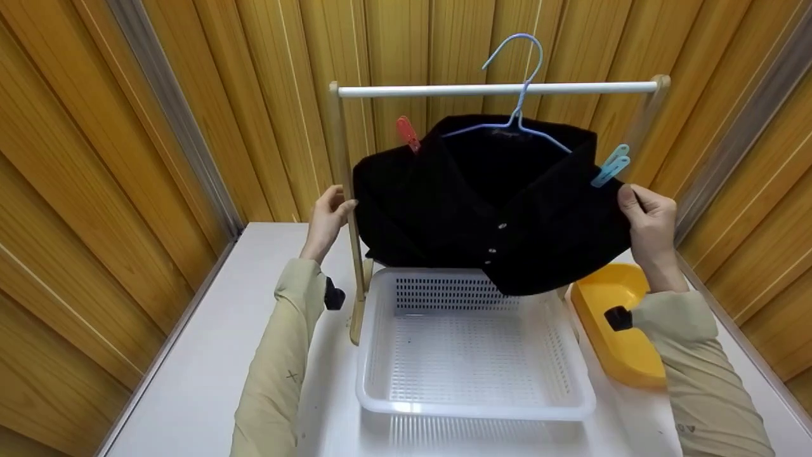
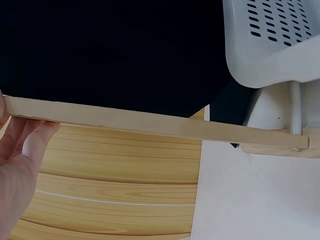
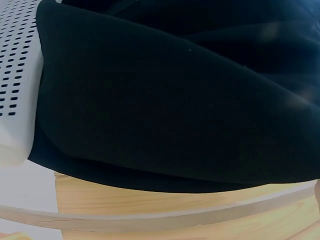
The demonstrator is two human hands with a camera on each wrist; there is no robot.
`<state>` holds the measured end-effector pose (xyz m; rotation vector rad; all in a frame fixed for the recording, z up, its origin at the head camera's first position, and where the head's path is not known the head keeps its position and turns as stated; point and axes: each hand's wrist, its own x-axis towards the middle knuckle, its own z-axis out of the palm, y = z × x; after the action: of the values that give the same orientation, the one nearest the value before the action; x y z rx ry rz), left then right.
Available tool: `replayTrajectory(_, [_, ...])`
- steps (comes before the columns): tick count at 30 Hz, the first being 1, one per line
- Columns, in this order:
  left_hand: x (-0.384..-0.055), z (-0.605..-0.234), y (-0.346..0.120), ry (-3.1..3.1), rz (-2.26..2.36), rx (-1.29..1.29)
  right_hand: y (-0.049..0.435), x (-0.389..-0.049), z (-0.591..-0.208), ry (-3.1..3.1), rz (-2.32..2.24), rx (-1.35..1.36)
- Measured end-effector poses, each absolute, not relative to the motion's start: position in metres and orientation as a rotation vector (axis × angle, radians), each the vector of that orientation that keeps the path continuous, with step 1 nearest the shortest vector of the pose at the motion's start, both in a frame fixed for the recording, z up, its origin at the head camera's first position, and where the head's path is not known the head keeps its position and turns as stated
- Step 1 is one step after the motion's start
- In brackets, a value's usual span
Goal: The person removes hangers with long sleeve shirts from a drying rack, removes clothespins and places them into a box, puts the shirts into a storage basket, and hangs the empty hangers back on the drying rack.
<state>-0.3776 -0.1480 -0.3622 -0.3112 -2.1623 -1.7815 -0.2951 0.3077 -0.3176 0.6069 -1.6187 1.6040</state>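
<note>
your black collared fabric shirt (image 1: 457, 222) is on the thin light-blue wire hanger (image 1: 523, 98), held up between your hands, lower edge overlapping the back of the white perforated plastic basket (image 1: 476, 412) as seen from the head.

left hand (image 1: 327, 219): thumb and fingers close round the pale flat wooden post (image 2: 150, 121) of the rack, at the shirt's edge. probably to steady the frame. can't tell if you also catch some cloth there.

right hand (image 1: 653, 222): thumb and fingers pinch the shirt's outer edge, just outside the light-blue plastic peg (image 1: 611, 166), probably to spread that side flat and take some weight.

red plastic peg (image 1: 408, 134) sits on the opposite shoulder. one peg per side, so i'd guess they stop the shirt slipping off the hanger.

hook shows above the white round rod (image 1: 438, 91), its neck crossing in front; i don't see it bearing on the rod.

yellow plastic tray (image 1: 596, 336) sits right of the basket, partly behind your sleeve.
</note>
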Motion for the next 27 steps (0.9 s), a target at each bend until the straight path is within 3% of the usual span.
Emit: replayTrajectory(27, [-0.378, -0.361, -0.146, -2.137, -1.763, -0.338, 0.321, -0.282, -0.333, -1.590, 2.150, 0.864])
